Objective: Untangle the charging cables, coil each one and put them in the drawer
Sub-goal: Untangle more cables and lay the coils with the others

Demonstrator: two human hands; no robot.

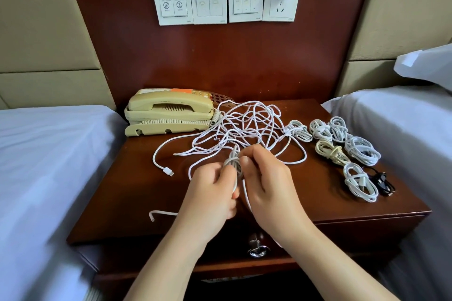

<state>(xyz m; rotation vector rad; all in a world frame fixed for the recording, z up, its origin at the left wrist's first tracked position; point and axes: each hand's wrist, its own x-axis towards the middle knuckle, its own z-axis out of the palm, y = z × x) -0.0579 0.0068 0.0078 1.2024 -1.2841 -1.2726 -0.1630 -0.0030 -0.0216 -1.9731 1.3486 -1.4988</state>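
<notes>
Hands meet over the near middle of the nightstand [137,193]: left hand [215,186] and right hand [266,178] both grip a half-wound coil [233,164] of white cable between them, equally close, its long axis running near to far. Its slack leads into the tangle [247,124] just beyond the fingertips. Finished coils [362,150] lie right; the drawer [354,226] sits closed below.

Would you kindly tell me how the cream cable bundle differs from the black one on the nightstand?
The cream bundle is pale; the black bundle is dark. The cream bundle lies farther back; the black bundle sits nearer the front edge. Both are coiled.
</notes>
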